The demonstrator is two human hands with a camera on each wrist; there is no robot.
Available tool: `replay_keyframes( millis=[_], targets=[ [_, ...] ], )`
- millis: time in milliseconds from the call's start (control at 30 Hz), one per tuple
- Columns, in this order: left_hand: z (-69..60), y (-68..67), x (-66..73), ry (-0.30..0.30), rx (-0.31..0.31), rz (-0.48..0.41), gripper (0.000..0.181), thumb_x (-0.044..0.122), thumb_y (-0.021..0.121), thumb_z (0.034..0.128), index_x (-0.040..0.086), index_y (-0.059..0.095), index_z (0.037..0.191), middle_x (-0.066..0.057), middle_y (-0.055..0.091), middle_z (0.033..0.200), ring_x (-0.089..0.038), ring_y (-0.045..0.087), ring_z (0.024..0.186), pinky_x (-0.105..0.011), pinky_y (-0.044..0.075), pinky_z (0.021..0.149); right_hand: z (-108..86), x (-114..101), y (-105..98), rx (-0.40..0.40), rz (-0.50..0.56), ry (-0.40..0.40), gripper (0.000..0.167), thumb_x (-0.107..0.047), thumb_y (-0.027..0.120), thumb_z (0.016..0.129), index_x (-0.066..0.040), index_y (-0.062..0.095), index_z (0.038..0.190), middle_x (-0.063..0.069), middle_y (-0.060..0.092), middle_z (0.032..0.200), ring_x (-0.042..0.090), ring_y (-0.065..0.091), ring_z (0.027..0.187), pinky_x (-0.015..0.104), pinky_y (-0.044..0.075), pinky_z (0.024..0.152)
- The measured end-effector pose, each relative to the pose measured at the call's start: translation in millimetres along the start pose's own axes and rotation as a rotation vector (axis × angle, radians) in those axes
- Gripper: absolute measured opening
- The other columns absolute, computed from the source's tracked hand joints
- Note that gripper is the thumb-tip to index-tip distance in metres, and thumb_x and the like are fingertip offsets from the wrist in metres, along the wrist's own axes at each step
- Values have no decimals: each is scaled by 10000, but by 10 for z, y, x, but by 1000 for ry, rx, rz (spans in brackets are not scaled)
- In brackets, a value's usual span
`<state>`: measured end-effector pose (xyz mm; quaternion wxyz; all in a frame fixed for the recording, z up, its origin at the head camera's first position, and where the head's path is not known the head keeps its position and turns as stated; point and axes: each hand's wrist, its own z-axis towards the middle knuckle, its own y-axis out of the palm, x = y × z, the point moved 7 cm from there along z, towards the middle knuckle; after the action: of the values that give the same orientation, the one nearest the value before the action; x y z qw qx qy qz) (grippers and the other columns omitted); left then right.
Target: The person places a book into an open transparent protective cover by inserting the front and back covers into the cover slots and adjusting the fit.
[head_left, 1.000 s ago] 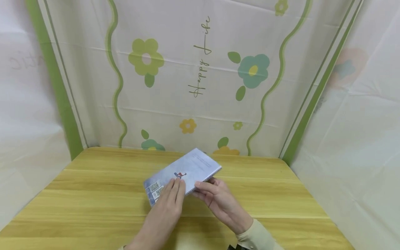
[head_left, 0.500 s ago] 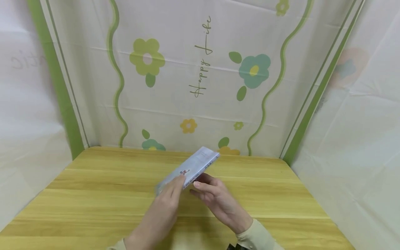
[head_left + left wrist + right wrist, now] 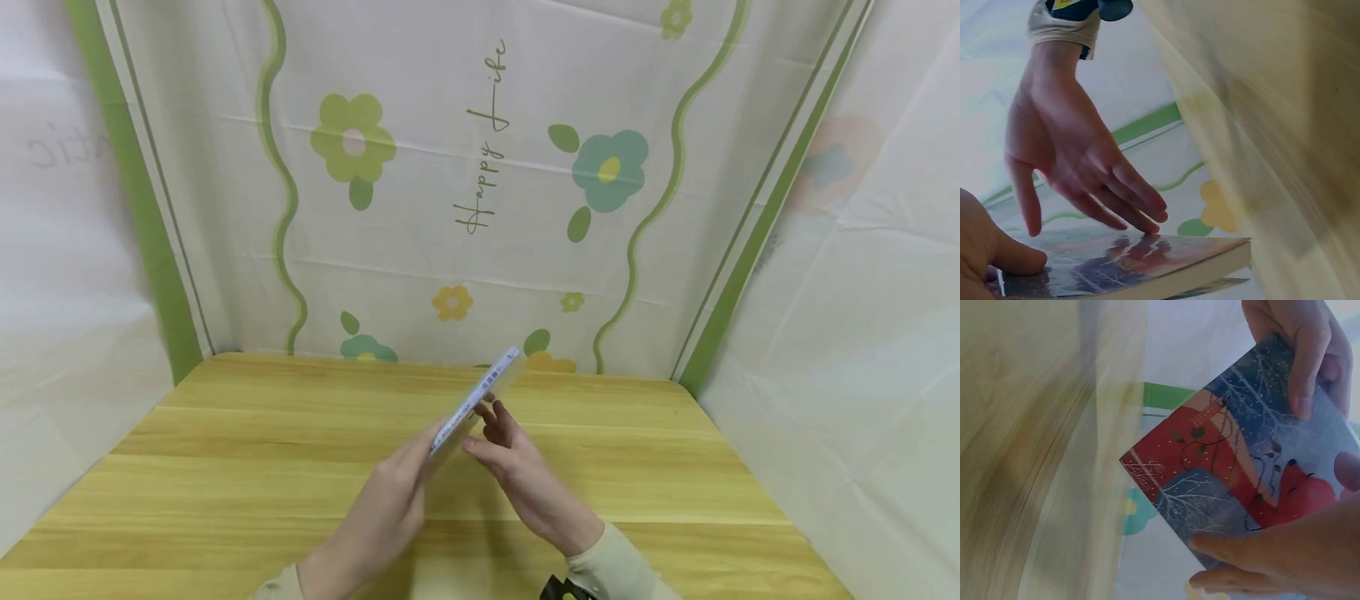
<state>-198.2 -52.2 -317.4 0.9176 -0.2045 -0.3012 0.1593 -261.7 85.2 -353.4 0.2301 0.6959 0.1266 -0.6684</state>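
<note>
A thin book (image 3: pixel 474 402) stands tilted above the table, its narrow lettered spine towards the head camera. My left hand (image 3: pixel 378 508) grips it at the near left end, the thumb lying on the illustrated cover (image 3: pixel 1210 456) in the right wrist view. That cover has a red animal and bare trees on dark blue. My right hand (image 3: pixel 528 483) is spread on the right side of the book. In the left wrist view, the fingertips of the right hand (image 3: pixel 1079 144) touch the glossy cover (image 3: pixel 1135 262), its fingers mostly straight and its thumb apart.
Beneath the hands lies a wooden table (image 3: pixel 225 500) with yellow grain. A white curtain (image 3: pixel 420 242) with printed flowers hangs behind its far edge. Plain white sheets (image 3: pixel 840 333) close off both sides.
The book has turned from its pale back cover facing up to nearly edge-on. My left hand turned with it. The right hand has loosened its pinch and spread its fingers.
</note>
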Motion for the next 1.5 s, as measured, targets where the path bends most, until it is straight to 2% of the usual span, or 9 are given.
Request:
replay_keyframes(
  millis=[100, 167, 333, 467, 600, 733, 867, 1300, 1500],
  targets=[
    [15, -24, -6, -10, 25, -102, 619, -257, 529, 859, -9, 458, 1422, -175, 571, 1334, -314, 571, 1188, -371, 508, 906, 25, 24, -52, 43, -33, 3, 1003, -284, 651, 957, -173, -141, 1563, 90, -82, 1629, 298, -137, 1457, 533, 32, 1162],
    [20, -36, -21, -25, 35, -175, 580, -236, 524, 882, -5, 470, 1412, -172, 586, 1315, -318, 588, 1163, -375, 527, 877, 48, 33, -83, 61, -48, -7, 970, -300, 658, 956, -221, -83, 1578, 87, -87, 1628, 294, -100, 1463, 549, 46, 1158],
    [8, -47, -110, -103, 34, -290, 500, -142, 526, 948, 14, 467, 1419, -162, 601, 1290, -303, 613, 1119, -386, 562, 816, 102, 45, -144, 78, -42, -29, 788, -324, 646, 967, -261, 142, 1570, 74, 255, 1581, 279, 219, 1434, 537, 113, 1159],
    [-16, -30, -219, -247, 19, -382, 448, -43, 525, 993, 66, 473, 1424, -157, 615, 1259, -306, 626, 1091, -384, 576, 786, 125, 58, -198, 98, -39, -19, 680, -373, 619, 977, -241, 250, 1533, 53, 406, 1488, 267, 355, 1366, 540, 153, 1149],
    [-30, -24, -296, -400, 34, -487, 412, 8, 533, 1005, 66, 488, 1410, -170, 627, 1227, -307, 642, 1058, -374, 581, 775, 144, 76, -258, 134, -23, -1, 628, -400, 621, 971, -153, 350, 1481, 73, 493, 1399, 261, 430, 1294, 522, 234, 1115],
    [-41, -25, -349, -492, 63, -603, 430, 26, 541, 1005, 62, 471, 1428, -173, 622, 1248, -289, 645, 1066, -375, 572, 808, 158, 76, -272, 129, 45, 5, 579, -362, 621, 979, -52, 405, 1418, 107, 566, 1308, 255, 520, 1196, 440, 334, 1053],
    [-66, -12, -412, -572, 98, -698, 453, 44, 564, 998, 65, 462, 1438, -178, 619, 1253, -298, 640, 1075, -381, 564, 829, 150, 49, -280, 117, 97, -3, 542, -311, 607, 995, -9, 413, 1400, 112, 587, 1277, 245, 546, 1164, 412, 386, 1022],
    [-98, 12, -511, -690, 199, -883, 487, -9, 533, 992, 22, 405, 1461, -211, 601, 1254, -315, 652, 1020, -398, 563, 820, 113, -42, -362, 190, 68, -49, 519, -190, 643, 966, 50, 403, 1360, 136, 634, 1158, 231, 616, 1022, 368, 494, 898],
    [-101, 1, -540, -684, 197, -837, 521, -22, 541, 975, -27, 373, 1468, -239, 599, 1236, -312, 661, 979, -393, 569, 803, 96, -74, -379, 204, 35, -78, 520, -159, 650, 957, 3, 412, 1389, 171, 618, 1209, 268, 624, 1039, 397, 511, 900]
  ],
)
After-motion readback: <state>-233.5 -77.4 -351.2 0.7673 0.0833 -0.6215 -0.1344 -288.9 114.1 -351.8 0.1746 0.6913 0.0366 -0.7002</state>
